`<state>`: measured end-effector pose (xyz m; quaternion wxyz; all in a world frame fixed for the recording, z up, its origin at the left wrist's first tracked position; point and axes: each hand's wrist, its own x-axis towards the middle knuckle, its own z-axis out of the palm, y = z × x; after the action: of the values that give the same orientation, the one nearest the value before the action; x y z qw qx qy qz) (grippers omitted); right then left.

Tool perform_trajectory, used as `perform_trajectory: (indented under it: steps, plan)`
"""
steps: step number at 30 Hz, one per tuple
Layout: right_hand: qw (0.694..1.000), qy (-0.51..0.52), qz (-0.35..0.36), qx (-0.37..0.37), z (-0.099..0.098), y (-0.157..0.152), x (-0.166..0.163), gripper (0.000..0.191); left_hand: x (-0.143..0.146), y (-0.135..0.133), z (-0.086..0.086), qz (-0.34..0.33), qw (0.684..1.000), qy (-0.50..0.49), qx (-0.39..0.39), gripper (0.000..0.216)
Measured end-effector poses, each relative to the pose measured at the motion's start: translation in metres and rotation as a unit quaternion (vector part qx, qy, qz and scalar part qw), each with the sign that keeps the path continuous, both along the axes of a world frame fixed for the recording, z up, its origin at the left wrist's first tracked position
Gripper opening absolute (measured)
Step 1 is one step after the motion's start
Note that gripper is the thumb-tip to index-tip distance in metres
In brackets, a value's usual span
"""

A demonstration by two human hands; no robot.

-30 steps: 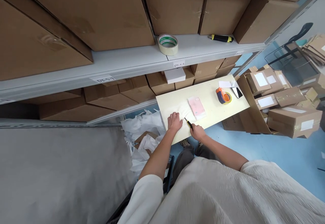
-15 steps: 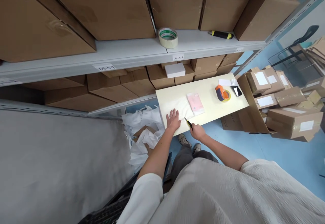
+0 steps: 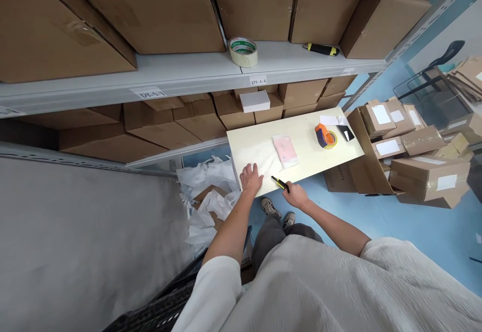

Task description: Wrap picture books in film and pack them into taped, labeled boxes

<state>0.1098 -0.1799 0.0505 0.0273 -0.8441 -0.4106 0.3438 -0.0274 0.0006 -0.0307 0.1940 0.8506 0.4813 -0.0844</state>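
Observation:
My right hand [image 3: 295,195] is closed around a black and yellow utility knife [image 3: 280,183], its tip pointing left, over the near edge of a cream board [image 3: 309,126]. On the board's left end rests my left hand [image 3: 251,179], fingers apart and slightly bent. It touches what looks like thin clear plastic [image 3: 265,160], whose edges are hard to make out. Just right of that lies a flat pink packet [image 3: 285,151] in a clear sleeve. An orange and blue tape dispenser [image 3: 323,136] and a dark phone [image 3: 345,132] sit toward the right end.
A grey shelf [image 3: 196,73] with large cartons crosses behind, holding a tape roll [image 3: 243,52] and a second utility knife [image 3: 321,49]. A big carton [image 3: 367,171] of parcels stands at the right. Crumpled white wrapping [image 3: 205,174] is piled left of the board.
My left hand has shifted slightly left and its fingers have gone from flat to bent. The knife in my right hand is now turned more level. The whole view has shifted a little.

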Motion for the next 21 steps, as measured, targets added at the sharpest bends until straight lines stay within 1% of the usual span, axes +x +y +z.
perform_trajectory:
  steps: [4, 7, 11, 15, 18, 21]
  plan:
    - [0.992, 0.044, -0.09, 0.074, 0.015, 0.015, 0.025, 0.026, 0.001, 0.003, 0.0, -0.001, 1.0, 0.01, -0.01, 0.068]
    - [0.977, 0.097, -0.13, 0.139, 0.027, 0.034, 0.045, 0.026, 0.001, 0.005, 0.003, 0.0, 1.0, 0.013, -0.014, 0.069]
    - [0.956, 0.157, -0.143, 0.205, 0.038, 0.056, 0.064, 0.022, 0.001, 0.006, 0.007, -0.002, 1.0, 0.019, -0.019, 0.069]
    - [0.945, 0.165, -0.141, 0.246, 0.041, 0.07, 0.077, 0.021, 0.0, 0.009, 0.009, 0.001, 0.999, 0.027, -0.03, 0.068]
    - [0.934, 0.178, -0.137, 0.278, 0.044, 0.076, 0.09, 0.03, -0.001, 0.011, 0.008, -0.002, 0.999, 0.025, -0.033, 0.069]
    - [0.923, 0.19, -0.13, 0.308, 0.052, 0.083, 0.108, 0.04, 0.0, 0.013, 0.008, -0.003, 0.999, 0.036, -0.04, 0.07]
